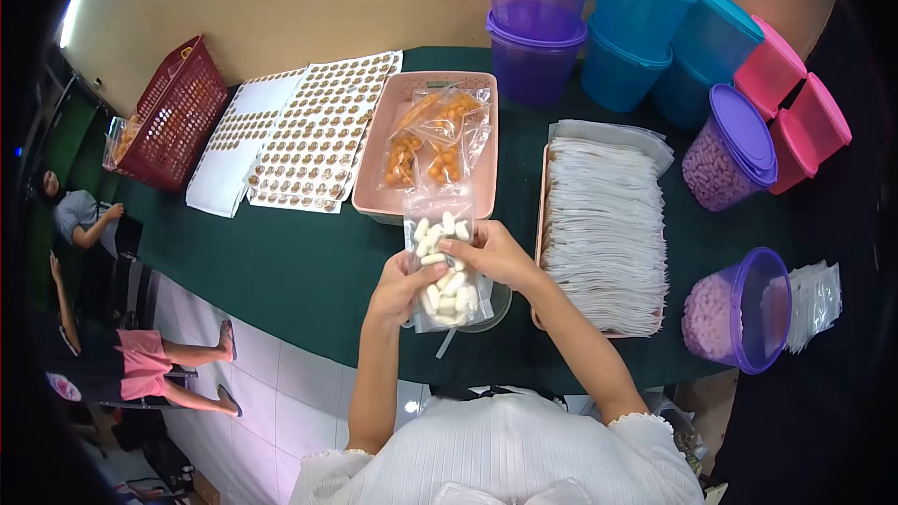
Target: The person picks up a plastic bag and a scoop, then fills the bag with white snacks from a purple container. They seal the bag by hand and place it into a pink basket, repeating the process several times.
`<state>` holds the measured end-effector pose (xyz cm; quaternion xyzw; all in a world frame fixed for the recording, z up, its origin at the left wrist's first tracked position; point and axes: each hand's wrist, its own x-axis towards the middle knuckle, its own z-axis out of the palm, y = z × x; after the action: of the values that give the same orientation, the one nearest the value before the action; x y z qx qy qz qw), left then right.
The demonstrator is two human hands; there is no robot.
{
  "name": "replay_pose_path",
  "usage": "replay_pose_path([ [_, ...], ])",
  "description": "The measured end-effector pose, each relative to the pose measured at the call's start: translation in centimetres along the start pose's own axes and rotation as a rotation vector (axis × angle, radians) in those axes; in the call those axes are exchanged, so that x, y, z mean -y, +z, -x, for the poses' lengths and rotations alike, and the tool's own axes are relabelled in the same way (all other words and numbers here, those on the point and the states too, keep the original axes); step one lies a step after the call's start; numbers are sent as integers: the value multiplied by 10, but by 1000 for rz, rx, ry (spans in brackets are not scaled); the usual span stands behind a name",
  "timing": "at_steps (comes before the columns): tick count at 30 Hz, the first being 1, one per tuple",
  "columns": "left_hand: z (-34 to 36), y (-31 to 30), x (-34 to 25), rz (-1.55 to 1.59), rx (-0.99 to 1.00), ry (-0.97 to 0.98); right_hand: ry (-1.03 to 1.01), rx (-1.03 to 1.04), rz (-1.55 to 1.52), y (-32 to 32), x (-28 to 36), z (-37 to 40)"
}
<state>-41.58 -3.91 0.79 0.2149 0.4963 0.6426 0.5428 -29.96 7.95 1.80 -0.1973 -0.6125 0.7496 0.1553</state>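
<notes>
A clear plastic bag (pixel 443 271) filled with white capsules is held upright over the green table (pixel 281 262), just in front of me. My left hand (pixel 398 288) grips its left side and my right hand (pixel 491 254) pinches its upper right edge. Under the bag stands a small clear bowl (pixel 496 310), mostly hidden. Right behind the bag sits a pink tray (pixel 388 145) holding a few bags of orange capsules (pixel 435 136).
A second pink tray with a stack of empty white bags (pixel 603 234) lies at my right. Purple, blue and pink lidded tubs (pixel 636 28) stand at the back; an open purple tub (pixel 739 309) sits right. Capsule sheets (pixel 318 136) and a red basket (pixel 173 112) lie left. People sit at far left.
</notes>
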Motion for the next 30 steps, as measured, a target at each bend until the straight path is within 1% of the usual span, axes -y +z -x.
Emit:
replay_pose_path([
  [1,-4,5,1,84,40,-33,2,2,0,-3,-3,1],
  [3,-11,12,-2,32,40,-2,-42,-5,-29,-12,-8,0],
  [4,-19,12,-5,96,52,-71,-11,-56,20,-12,7,7],
  [5,-28,12,-8,158,64,-140,-14,-60,20,-13,13,14],
  [6,-39,10,-12,136,74,-117,-10,-133,31,-14,18,20],
  [7,-50,12,-19,66,34,-62,-8,-208,40,-18,20,26],
  [8,-66,9,-24,29,8,-53,-77,-161,-4,-26,18,36],
  [12,-131,-6,-40,-190,-102,-85,-93,-217,-50,-40,27,94],
  [14,-167,-23,-32,-231,-71,-72,-162,-282,-114,-50,22,124],
  [15,-182,-32,-24,-264,-61,-55,-153,-320,-127,-58,18,138],
  [17,-190,-35,-21,-287,7,-179,-105,-415,-117,-66,7,170],
  [18,-199,-41,-14,-390,-9,-188,0,-543,-181,-65,9,185],
  [19,-208,-48,-8,-493,-22,-189,25,-580,-193,-66,3,199],
  [21,-213,-55,-11,-872,-43,-207,-67,-700,38,-69,-7,224],
  [22,-202,-41,-8,-1147,-146,207,-55,-769,146,-69,-8,234],
  [23,-182,-24,-7,-1384,-248,651,-45,-789,140,-69,-7,242],
  [25,-123,44,-16,-1472,-445,1152,-31,-827,498,-71,-5,258],
  [27,-68,109,-4,-805,-102,813,6,-837,499,-72,-3,267],
  [29,-48,135,7,-1062,409,782,12,-793,471,-78,-5,273],
  [30,-39,152,16,-1116,552,718,4,-767,499,-82,-4,277],
])
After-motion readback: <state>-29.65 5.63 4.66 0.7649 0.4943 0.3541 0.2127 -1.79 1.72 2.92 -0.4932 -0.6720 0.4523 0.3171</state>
